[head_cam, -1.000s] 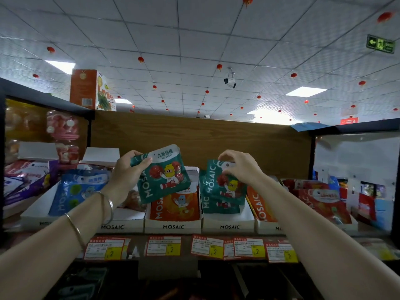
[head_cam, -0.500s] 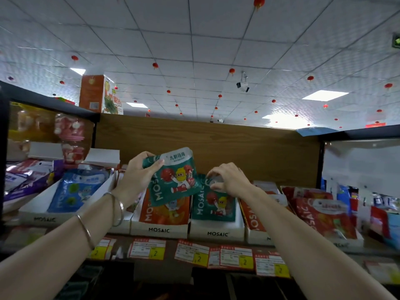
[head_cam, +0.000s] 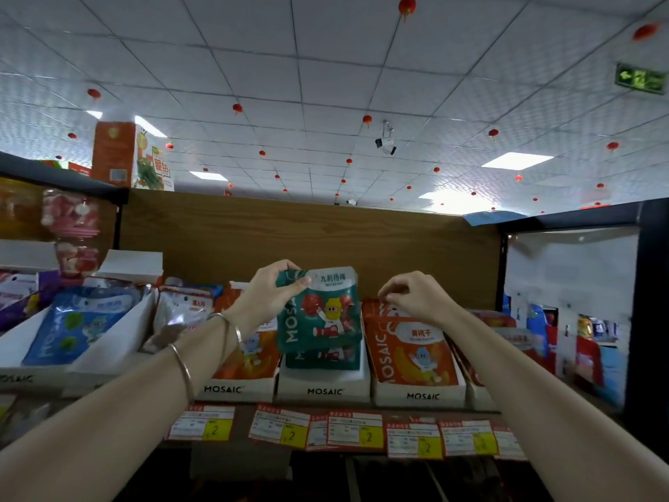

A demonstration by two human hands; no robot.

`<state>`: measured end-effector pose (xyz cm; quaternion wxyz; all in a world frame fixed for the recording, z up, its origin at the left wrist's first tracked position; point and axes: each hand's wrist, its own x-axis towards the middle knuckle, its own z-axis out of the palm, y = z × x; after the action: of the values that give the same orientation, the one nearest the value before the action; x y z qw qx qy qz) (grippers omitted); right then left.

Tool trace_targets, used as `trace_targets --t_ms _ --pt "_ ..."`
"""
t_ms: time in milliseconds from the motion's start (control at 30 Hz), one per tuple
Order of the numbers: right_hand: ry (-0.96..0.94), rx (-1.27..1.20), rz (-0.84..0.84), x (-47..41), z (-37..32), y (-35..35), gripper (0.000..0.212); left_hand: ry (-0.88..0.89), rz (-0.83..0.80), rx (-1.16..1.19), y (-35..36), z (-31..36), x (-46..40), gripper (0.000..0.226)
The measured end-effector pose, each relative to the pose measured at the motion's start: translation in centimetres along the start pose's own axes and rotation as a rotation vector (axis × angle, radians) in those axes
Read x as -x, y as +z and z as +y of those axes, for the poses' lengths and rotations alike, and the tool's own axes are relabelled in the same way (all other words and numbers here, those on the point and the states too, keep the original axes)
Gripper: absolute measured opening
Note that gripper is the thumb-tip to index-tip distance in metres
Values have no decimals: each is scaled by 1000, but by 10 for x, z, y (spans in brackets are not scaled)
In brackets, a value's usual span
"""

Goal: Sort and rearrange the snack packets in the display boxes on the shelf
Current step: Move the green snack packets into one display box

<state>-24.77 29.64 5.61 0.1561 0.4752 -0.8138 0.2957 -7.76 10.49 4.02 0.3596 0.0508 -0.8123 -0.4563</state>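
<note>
Gripping the glossy teal snack packet by its top corner, the left hand holds it upright above the white cardboard display box; the right hand, fingers curled, holds nothing.

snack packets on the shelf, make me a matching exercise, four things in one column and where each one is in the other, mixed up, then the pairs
Things
1. green packet
2. blue packet
3. orange packet
4. price tags

Places
A. lying in the far left box
B. on the shelf's front edge, under the boxes
C. held up by its top corner in the left hand
D. standing in the box just under the right hand

Pairs: 1-C, 2-A, 3-D, 4-B
</note>
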Motion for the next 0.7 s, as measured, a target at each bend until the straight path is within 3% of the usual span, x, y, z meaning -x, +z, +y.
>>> trace_targets --t_ms 333,567,700 --pt "-1 40 -99 14 16 -9 13 76 -30 -94 16 -8 -17 21" --pt "16 89 -147 19 20 -8 14 177 62 -905 16 -37 -22 30" --pt "36 130 -166 21 22 -7 22 204 44 -1133 22 -42 -24 40"
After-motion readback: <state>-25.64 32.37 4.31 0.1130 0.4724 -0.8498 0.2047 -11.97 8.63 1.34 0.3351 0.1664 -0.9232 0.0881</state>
